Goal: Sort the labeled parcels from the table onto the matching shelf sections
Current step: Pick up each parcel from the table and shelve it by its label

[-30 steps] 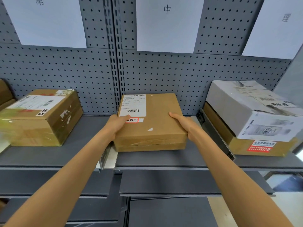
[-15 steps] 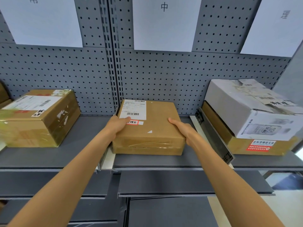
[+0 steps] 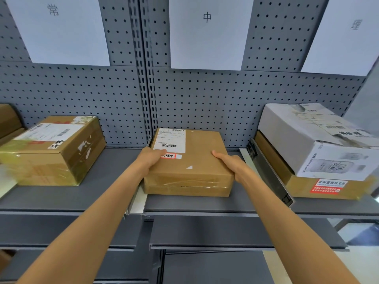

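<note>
A flat brown cardboard parcel (image 3: 190, 162) lies on the grey shelf (image 3: 196, 203) in the middle section, under the white sheet (image 3: 207, 31) on the pegboard (image 3: 205, 103) that bears the character 中. Its back edge is close to the pegboard. The parcel is low and nearly square, with clear tape across its front face. A white shipping label (image 3: 169, 140) with barcodes covers its rear left corner on top, and just in front of that sits a small red-framed sticker (image 3: 169, 155) with handwritten characters, partly covered by a thumb. A tiny white triangle marks the top further forward.

The left hand (image 3: 152, 158) grips the parcel's left edge, thumb on top over the stickers, the other fingers hidden down the side. The right hand (image 3: 231, 165) holds the right edge the same way, thumb laid flat on top.

To the left, in the section marked 常, stands a taller brown box (image 3: 55, 150) wrapped in tape. To the right, behind a slanted divider (image 3: 268, 173), a white carton (image 3: 315, 142) rests on a flat brown box (image 3: 307, 187) with a red sticker
</note>
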